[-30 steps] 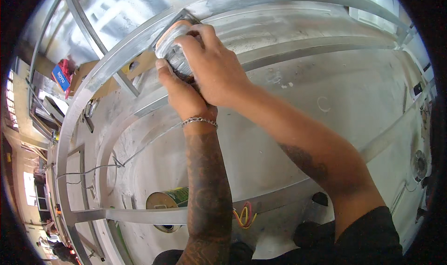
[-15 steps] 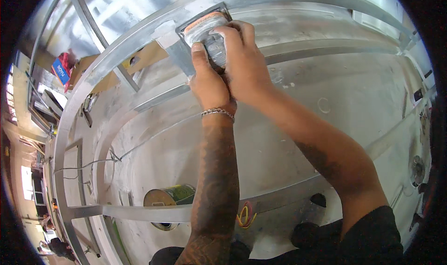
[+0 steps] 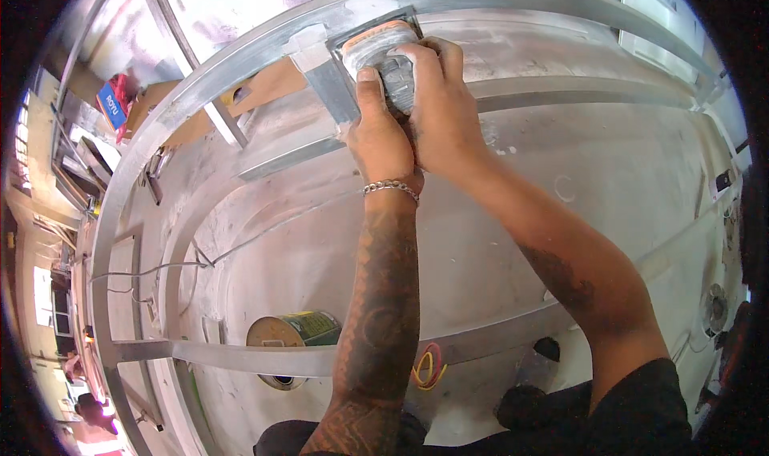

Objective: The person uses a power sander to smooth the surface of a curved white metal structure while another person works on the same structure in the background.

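Observation:
A dusty electric sheet sander (image 3: 398, 84) with a square pad and an orange band sits against the curved grey metal frame (image 3: 264, 49). Both my hands are wrapped round its body. My left hand (image 3: 383, 140), with a chain bracelet at the wrist, grips the left side, its thumb lying along the housing. From the right, my right hand (image 3: 444, 108) curls its fingers over the top. Pale filler covers the bar just left of the pad, where an upright grey plate (image 3: 332, 89) joins it. The pad's underside is hidden.
Near me, a lower frame bar (image 3: 256, 358) crosses in front of a round metal can (image 3: 292, 330). A coil of yellow and red wire (image 3: 430, 366) hangs by that bar. At left run a thin grey cable (image 3: 160, 274), cardboard (image 3: 268, 88) and a blue box (image 3: 110, 105).
The view has shifted slightly, so the upper frame and sander appear farther right. Both hands keep their hold, and the sander stays at about the same place on the bar.

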The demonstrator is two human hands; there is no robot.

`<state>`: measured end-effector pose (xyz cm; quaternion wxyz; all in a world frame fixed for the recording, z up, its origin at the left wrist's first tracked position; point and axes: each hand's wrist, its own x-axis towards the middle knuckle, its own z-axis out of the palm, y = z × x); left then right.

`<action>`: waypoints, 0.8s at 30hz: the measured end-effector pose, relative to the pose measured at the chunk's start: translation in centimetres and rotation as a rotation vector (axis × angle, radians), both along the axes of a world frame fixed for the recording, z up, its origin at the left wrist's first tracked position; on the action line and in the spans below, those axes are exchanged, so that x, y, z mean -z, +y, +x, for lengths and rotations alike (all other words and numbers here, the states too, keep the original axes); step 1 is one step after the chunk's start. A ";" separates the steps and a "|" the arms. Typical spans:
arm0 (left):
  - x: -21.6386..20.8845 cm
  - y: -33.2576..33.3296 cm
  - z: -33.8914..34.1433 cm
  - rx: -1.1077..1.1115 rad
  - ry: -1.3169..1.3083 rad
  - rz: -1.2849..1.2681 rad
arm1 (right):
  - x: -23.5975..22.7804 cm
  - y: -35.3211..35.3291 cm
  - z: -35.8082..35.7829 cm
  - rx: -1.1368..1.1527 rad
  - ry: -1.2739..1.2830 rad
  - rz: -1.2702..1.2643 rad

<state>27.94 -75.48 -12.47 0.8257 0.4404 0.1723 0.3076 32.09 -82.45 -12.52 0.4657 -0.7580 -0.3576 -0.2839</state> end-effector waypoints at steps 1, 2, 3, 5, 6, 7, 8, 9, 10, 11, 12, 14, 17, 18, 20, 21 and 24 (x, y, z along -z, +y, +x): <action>0.0 0.1 0.0 -0.001 0.000 -0.001 | 0.0 0.0 0.0 0.005 0.001 -0.010; -0.1 0.3 -0.1 -0.024 0.016 -0.028 | 0.1 0.2 0.0 0.005 0.001 -0.010; -0.1 0.3 0.0 -0.041 0.029 -0.058 | -0.1 0.3 -0.1 0.009 0.010 -0.045; 0.7 0.8 0.2 -0.036 -0.048 -0.061 | -0.3 0.4 -0.4 0.019 0.017 -0.080; 0.5 1.0 0.0 -0.042 -0.118 -0.057 | -0.5 0.7 -0.5 -0.013 0.013 -0.073; 0.3 1.2 -0.3 -0.042 -0.114 -0.051 | -0.6 1.0 -0.7 -0.046 0.009 -0.066; 0.2 1.3 -0.6 -0.049 -0.134 -0.053 | -0.7 1.3 -0.8 -0.046 0.013 -0.060; -0.1 1.1 -0.7 -0.048 -0.157 -0.064 | -0.8 1.4 -0.8 -0.053 -0.009 -0.072; 0.1 1.3 -0.6 -0.070 -0.142 -0.102 | -1.0 1.5 -0.8 -0.060 -0.031 -0.083; 0.1 1.1 -0.5 -0.061 -0.142 -0.104 | -1.1 1.6 -0.8 -0.068 -0.053 -0.095; -0.3 0.9 -0.6 -0.074 -0.181 -0.112 | -1.2 1.9 -0.8 -0.064 -0.054 -0.122; -0.8 0.7 -1.2 -0.069 -0.183 -0.085 | -1.4 2.0 -0.8 -0.071 -0.029 -0.144; -0.8 1.4 -1.3 -0.041 -0.220 -0.089 | -1.9 2.0 -1.2 -0.082 -0.008 -0.151; -0.8 1.1 -1.2 -0.041 -0.223 -0.090 | -1.8 1.8 -1.1 -0.075 -0.014 -0.143; -0.7 0.4 -0.8 -0.057 -0.190 -0.140 | -1.4 1.3 -0.8 -0.062 -0.018 -0.132; -0.4 0.4 -0.7 -0.058 -0.191 -0.141 | -1.3 1.0 -0.8 -0.050 -0.018 -0.118; 0.0 0.1 -0.4 0.005 -0.140 -0.133 | -1.1 0.5 -0.6 -0.022 0.006 -0.119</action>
